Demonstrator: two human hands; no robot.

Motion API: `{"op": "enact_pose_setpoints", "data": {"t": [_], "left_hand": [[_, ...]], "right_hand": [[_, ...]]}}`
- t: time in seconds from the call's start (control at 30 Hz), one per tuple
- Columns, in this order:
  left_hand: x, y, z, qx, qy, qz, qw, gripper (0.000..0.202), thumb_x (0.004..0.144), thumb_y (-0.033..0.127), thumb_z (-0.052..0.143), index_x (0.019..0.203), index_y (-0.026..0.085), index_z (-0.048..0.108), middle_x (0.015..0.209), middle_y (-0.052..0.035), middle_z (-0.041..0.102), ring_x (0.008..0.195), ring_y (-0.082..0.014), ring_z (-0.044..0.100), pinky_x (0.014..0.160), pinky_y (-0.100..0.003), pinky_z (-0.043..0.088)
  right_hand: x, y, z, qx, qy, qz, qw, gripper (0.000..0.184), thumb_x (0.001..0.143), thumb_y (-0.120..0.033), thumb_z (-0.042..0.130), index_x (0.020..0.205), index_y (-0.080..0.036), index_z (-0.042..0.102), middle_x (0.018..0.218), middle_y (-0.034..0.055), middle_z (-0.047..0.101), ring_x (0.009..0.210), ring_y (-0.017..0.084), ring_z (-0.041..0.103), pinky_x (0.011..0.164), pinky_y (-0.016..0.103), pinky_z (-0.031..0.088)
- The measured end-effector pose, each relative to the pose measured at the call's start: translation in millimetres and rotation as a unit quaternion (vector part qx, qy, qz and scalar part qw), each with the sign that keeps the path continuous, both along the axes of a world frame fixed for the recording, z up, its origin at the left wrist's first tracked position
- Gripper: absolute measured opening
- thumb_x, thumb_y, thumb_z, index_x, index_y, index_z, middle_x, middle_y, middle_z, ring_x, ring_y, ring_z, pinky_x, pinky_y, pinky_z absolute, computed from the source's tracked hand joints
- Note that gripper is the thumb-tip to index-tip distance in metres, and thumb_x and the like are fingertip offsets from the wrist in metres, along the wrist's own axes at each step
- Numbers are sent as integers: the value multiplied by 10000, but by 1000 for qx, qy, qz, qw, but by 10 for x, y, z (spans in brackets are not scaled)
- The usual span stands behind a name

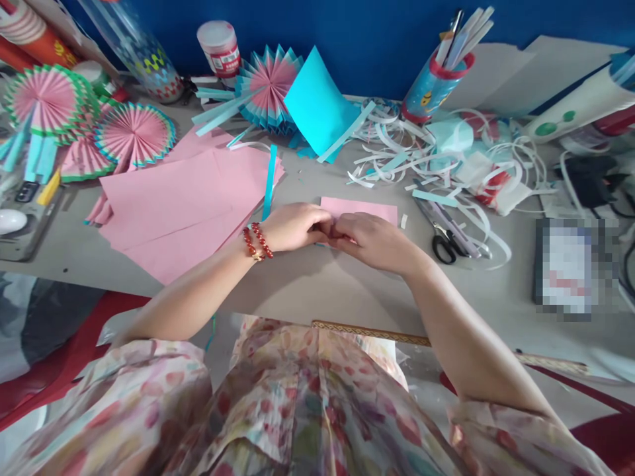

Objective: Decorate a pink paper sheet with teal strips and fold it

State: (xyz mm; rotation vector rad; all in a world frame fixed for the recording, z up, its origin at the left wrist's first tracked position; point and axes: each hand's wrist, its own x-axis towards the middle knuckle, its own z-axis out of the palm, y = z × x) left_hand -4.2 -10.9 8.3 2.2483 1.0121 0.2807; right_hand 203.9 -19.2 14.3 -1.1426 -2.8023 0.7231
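Note:
A small pink paper (364,207) lies on the table, its far part showing beyond my hands. My left hand (300,226), with red bead bracelets at the wrist, is closed with its fingertips at the paper's near left part. My right hand (370,239) is closed too, its curled fingers meeting the left fingertips over the paper. The hands hide the paper's near edge, where a thin sliver of blue shows beneath. Left of them lies a stack of larger pink sheets (178,198) with a blue strip (269,182) near its right end.
Black-handled scissors (444,244) lie to the right, beside a heap of white paper strips (387,142). Pleated paper rosettes (135,137) sit at the back left. A blue sheet (320,102) and a pen cup (436,82) stand along the back. A phone-like blurred object (565,268) lies far right.

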Motion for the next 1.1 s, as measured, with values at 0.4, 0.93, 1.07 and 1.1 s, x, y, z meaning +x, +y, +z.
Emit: {"op": "enact_pose_setpoints", "data": {"t": [0.4, 0.93, 1.07, 1.1], "left_hand": [[-13, -5, -14, 12, -5, 16, 1000, 120, 860, 216, 582, 846, 186, 698, 877, -17, 683, 762, -136, 588, 663, -248, 385], [-15, -121, 104, 8, 105, -2, 994, 203, 888, 348, 569, 920, 198, 702, 936, -31, 704, 827, -185, 641, 637, -258, 381], [-21, -128, 100, 13, 100, 13, 995, 202, 874, 247, 522, 940, 216, 710, 955, -26, 715, 848, -178, 644, 667, -254, 397], [-15, -130, 99, 14, 103, 18, 994, 211, 877, 246, 514, 941, 213, 712, 949, -31, 716, 848, -181, 644, 675, -257, 401]], "right_hand": [[-13, 12, 28, -24, -8, -3, 1000, 272, 972, -344, 416, 955, -188, 638, 1025, 91, 667, 963, 236, 599, 821, 331, 398], [66, 80, 62, -52, 22, 34, 998, 249, 947, -352, 450, 873, -194, 627, 936, 66, 675, 873, 199, 599, 721, 282, 377], [58, 68, 50, -42, 3, 18, 999, 265, 955, -353, 428, 878, -195, 627, 941, 68, 674, 874, 201, 600, 719, 282, 376], [54, 63, 46, -38, -2, 14, 999, 272, 957, -357, 419, 887, -197, 628, 943, 71, 674, 876, 205, 600, 720, 285, 377]]}}
